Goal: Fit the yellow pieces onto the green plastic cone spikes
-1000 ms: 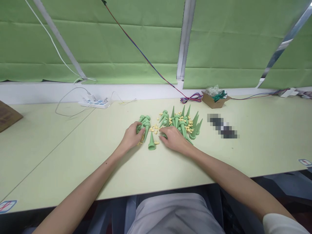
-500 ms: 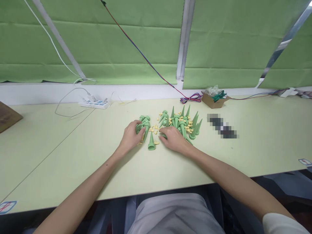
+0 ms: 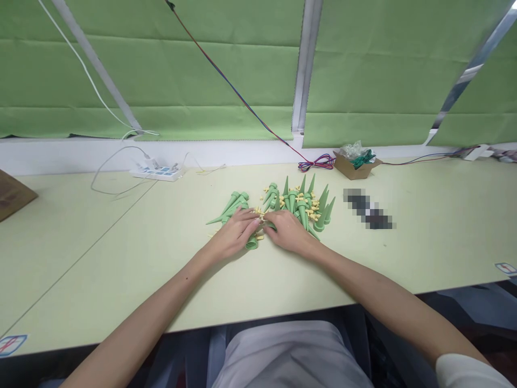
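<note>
Both hands meet at the middle of the counter (image 3: 121,258), fingertips nearly touching over the small yellow bits (image 3: 257,211).

Left hand (image 3: 236,234) lies palm down, fingers stretched flat fwd, not closed on anything; it covers most of a lone green cone (image 3: 252,243) whose wide open end sticks out just below the fingers. Right hand (image 3: 287,230) is curled loosely, fingertips down among the yellow bits; can't tell if it pinches one, grip is hidden under the fingers.

Progress, judged from how things lie: a small group of green cones (image 3: 231,206) lies on its side just left of the left hand, tips pointing left, approx a handful. That looks like the sorted/handled lot. The big pile (image 3: 305,203) sits right behind the right hand, many cones standing or leaning, tips up, w/ yellow bits scattered through it. So most of the stock seems untouched; small share done, bulk left.

Elsewhere: power strip (image 3: 155,171) w/ white cables far left, cardboard box (image 3: 355,164) w/ plastic wrap at the back right, a brown box corner (image 3: 12,195) at the left edge.
</note>
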A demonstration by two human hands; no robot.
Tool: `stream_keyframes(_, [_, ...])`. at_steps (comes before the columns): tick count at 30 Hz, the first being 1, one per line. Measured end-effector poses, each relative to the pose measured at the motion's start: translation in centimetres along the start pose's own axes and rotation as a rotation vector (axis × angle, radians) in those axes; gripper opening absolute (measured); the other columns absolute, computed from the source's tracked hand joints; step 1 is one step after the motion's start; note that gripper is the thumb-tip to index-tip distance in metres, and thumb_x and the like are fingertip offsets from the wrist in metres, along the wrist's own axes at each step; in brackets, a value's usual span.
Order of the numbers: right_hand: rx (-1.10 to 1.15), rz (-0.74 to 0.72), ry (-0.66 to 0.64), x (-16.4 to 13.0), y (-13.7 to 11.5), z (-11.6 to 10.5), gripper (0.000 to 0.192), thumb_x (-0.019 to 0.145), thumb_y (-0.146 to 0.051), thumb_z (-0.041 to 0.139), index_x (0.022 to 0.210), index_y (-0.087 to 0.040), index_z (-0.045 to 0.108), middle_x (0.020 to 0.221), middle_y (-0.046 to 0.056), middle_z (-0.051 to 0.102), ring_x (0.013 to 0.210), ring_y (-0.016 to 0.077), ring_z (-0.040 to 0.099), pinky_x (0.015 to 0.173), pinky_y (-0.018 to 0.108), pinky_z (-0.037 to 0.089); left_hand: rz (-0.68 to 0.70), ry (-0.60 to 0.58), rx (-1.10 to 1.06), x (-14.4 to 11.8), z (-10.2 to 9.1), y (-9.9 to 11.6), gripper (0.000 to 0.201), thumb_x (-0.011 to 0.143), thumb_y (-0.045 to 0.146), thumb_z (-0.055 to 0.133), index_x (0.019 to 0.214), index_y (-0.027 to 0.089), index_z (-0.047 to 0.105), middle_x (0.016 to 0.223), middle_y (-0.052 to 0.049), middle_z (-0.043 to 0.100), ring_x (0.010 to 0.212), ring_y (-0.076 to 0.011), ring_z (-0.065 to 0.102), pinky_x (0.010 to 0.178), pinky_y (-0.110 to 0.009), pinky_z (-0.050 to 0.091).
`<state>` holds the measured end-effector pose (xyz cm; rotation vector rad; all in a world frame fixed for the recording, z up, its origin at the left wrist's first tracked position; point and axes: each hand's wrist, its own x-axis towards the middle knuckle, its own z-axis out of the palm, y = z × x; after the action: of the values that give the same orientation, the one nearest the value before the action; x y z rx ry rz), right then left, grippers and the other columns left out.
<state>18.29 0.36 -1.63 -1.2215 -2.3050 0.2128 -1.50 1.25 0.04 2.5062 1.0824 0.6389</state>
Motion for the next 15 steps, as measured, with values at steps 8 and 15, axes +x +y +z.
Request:
stream_keyframes(8, [-0.034, 0.014, -0.015, 0.04, -0.04, -0.03, 0.010, 0.094, -0.015, 0.058, 0.086, -0.016, 0.063, 0.087, 0.007, 0.070, 0.085, 0.0202, 0.064, 0.080, 0.030, 0.042, 0.024, -0.007, 0.046, -0.11, 0.14, -0.67, 0.045, 0.106, 0.040, 0.028, 0.089, 0.023, 0.066, 0.102, -0.008, 0.071, 0.114, -0.0266, 0.061, 0.119, -0.045, 0.031])
stream_keyframes(15, [-0.051, 0.018, -0.027, 0.03, 0.02, 0.06, 0.009, 0.095, -0.016, 0.058, 0.088, -0.016, 0.064, 0.088, 0.007, 0.070, 0.085, 0.0204, 0.063, 0.081, 0.030, 0.042, 0.027, -0.005, 0.042, -0.17, -0.02, -0.34, 0.045, 0.106, 0.039, 0.026, 0.083, 0.022, 0.061, 0.103, -0.009, 0.068, 0.107, -0.0260, 0.060, 0.111, -0.044, 0.040])
